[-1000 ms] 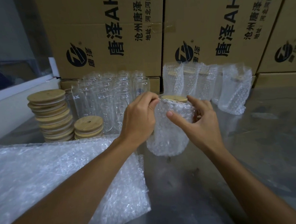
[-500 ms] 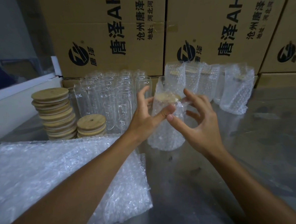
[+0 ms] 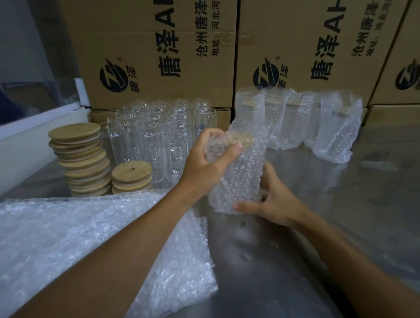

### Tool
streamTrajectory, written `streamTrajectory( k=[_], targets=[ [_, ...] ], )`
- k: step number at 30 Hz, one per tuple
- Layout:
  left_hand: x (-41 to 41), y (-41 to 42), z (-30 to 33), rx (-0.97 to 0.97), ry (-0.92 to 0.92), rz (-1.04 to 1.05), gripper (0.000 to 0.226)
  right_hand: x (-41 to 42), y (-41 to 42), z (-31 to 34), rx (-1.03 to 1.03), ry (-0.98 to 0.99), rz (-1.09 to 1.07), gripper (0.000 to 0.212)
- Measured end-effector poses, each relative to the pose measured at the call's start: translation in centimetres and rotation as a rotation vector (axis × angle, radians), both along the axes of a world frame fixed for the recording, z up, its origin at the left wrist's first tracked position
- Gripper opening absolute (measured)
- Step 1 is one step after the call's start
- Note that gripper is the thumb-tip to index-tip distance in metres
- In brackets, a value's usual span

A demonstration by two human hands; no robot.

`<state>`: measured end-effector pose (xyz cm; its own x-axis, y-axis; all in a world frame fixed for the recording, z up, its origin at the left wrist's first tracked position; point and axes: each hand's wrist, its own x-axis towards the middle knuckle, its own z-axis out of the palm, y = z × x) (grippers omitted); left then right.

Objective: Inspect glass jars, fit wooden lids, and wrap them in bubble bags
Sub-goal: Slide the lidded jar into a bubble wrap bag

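A glass jar in a bubble bag (image 3: pixel 237 179) is held tilted above the grey metal table (image 3: pixel 355 223), its top leaning toward the right. The left hand (image 3: pixel 209 163) grips the upper end, fingers and thumb curled over the crumpled bag mouth, and the wooden lid (image 3: pixel 243 140) shows just beside the thumb tip. The right hand (image 3: pixel 273 201) holds the lower end, thumb across the front near the base and fingers wrapped behind.

Behind the hands, a row of wrapped jars (image 3: pixel 325 124) stands upright along the back, lids faintly visible through the plastic. To their left is a cluster of bare glass jars (image 3: pixel 163 139), packed close together. Further left are two stacks of wooden lids: a tall stack (image 3: pixel 81 159) and a short stack (image 3: pixel 132 176) just beside it, whose top lid has a small hole in it. A pile of flat bubble bags (image 3: pixel 86 245) lies at the near left under the left forearm.

Cardboard boxes (image 3: pixel 160 46) form the back wall. Each carries a round black logo with 唐泽, large black print reading 唐泽 AH, and smaller lines 沧州唐泽通 and 地址:河北河间, all cut off at the frame's top
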<state>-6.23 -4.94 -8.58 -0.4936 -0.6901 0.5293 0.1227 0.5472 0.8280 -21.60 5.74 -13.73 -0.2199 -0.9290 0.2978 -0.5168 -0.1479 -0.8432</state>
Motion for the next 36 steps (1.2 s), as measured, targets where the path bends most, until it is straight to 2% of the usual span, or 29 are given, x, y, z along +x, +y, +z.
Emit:
streamTrajectory(
  k=[4,8,14,17,21,24,28,32,34,36],
  targets=[
    [0.0,0.1,0.3,0.002,0.05,0.004,0.024,0.9,-0.6,-0.6,-0.071,-0.031,-0.049,0.092],
    [0.0,0.3,0.1,0.028,0.035,-0.015,0.044,2.0,-0.5,0.5,-0.248,-0.156,-0.083,0.068],
    [-0.5,0.3,-0.1,0.08,-0.002,-0.054,0.064,2.9,-0.2,2.1,-0.387,-0.142,-0.079,0.042],
    [-0.2,0.2,0.1,0.04,0.011,0.008,0.045,2.8,-0.4,1.7,-0.369,-0.103,-0.098,0.052],
    [0.1,0.7,0.5,0.028,0.036,0.011,0.028,1.6,-0.7,0.4,-0.152,0.014,-0.05,0.097],
    [0.2,1.1,0.9,0.051,0.054,-0.041,0.024,0.9,-1.0,-1.3,0.021,0.118,-0.006,0.116],
    [0.0,1.1,0.9,0.048,0.007,-0.048,0.02,1.1,-1.4,-2.6,0.078,0.122,-0.123,0.114],
    [-0.6,1.2,1.2,-0.021,-0.135,0.029,0.044,0.7,-1.7,-2.9,0.053,0.045,-0.18,0.1],
    [-0.2,1.3,1.9,-0.105,-0.206,0.088,0.055,0.2,-2.0,-2.8,0.053,0.038,-0.266,0.096],
    [0.7,1.6,2.8,-0.235,-0.283,0.137,0.049,-0.8,-2.3,-2.7,0.072,0.029,-0.358,0.103]
  ],
)
